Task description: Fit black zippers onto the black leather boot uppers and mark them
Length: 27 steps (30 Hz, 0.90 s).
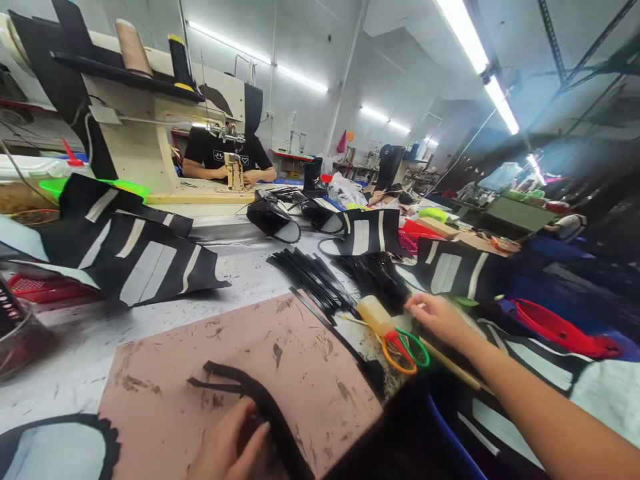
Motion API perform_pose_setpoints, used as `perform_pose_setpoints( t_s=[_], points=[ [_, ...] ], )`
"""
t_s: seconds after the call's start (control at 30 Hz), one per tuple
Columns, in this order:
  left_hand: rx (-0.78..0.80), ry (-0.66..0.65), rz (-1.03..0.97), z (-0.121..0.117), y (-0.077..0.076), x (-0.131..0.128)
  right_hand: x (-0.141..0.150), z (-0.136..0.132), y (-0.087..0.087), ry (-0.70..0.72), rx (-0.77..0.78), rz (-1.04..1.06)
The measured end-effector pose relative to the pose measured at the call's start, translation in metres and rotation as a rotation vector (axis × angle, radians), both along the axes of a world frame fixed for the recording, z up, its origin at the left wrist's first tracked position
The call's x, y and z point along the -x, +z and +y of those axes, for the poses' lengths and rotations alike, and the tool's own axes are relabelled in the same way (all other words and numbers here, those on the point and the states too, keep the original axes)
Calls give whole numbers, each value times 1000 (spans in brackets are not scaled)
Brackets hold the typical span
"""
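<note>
My left hand is at the bottom of the view, its fingers curled on a curved black strip of material with a split end, over a pink cutting board. Part of that strip runs out of view. On the right, my right hand is closed with the fingertips pinched; what they hold, if anything, cannot be made out. Just left of it lie scissors with green and orange handles, by a pale yellow cylinder. Bundles of thin black strips lie beyond the board.
Black panels with white patches are stacked at left, and more lie at right. A sewing machine stands behind, where a person in a black shirt works. A red basket and a red tray-like thing flank the table.
</note>
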<state>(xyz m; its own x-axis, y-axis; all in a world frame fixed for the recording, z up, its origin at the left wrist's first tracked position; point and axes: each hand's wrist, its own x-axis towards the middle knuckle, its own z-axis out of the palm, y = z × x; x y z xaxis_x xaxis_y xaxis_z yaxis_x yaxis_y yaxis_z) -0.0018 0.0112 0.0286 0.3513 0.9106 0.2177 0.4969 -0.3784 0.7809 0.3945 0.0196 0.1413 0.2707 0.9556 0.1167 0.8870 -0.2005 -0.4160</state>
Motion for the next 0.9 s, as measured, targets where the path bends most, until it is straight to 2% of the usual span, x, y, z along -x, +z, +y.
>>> perform_pose_setpoints(
  t_s=[0.07, 0.13, 0.2, 0.27, 0.37, 0.5, 0.6, 0.63, 0.7, 0.77, 0.9],
  points=[
    [20, 13, -14, 1, 4, -3, 0, -38, -6, 28, 165, 195],
    [59, 7, -24, 2, 7, -4, -3, -71, -13, 29, 422, 351],
    [128, -31, -38, 3, 12, -6, -10, -100, -21, -49, 604, 396],
    [204, -65, -79, 3, 15, -7, -19, -123, -27, -161, 550, 373],
    [304, -59, -132, 2, 19, -12, -33, -146, -30, -264, 343, 366],
    [357, -10, -149, -3, 25, -17, -47, -162, -26, -344, 324, 430],
    [354, -1, -178, -6, 32, -19, -41, -166, -22, -365, 280, 441],
    [355, -3, -189, -6, 34, -20, -34, -165, -23, -338, 243, 425],
    [361, -27, -201, -6, 38, -20, -8, -156, -27, -197, 130, 357],
    [357, -66, -196, -6, 41, -20, 29, -140, -37, 60, -26, 259],
    [332, -123, -149, -14, 46, -22, 121, -94, -61, 582, -367, 80]
  ],
)
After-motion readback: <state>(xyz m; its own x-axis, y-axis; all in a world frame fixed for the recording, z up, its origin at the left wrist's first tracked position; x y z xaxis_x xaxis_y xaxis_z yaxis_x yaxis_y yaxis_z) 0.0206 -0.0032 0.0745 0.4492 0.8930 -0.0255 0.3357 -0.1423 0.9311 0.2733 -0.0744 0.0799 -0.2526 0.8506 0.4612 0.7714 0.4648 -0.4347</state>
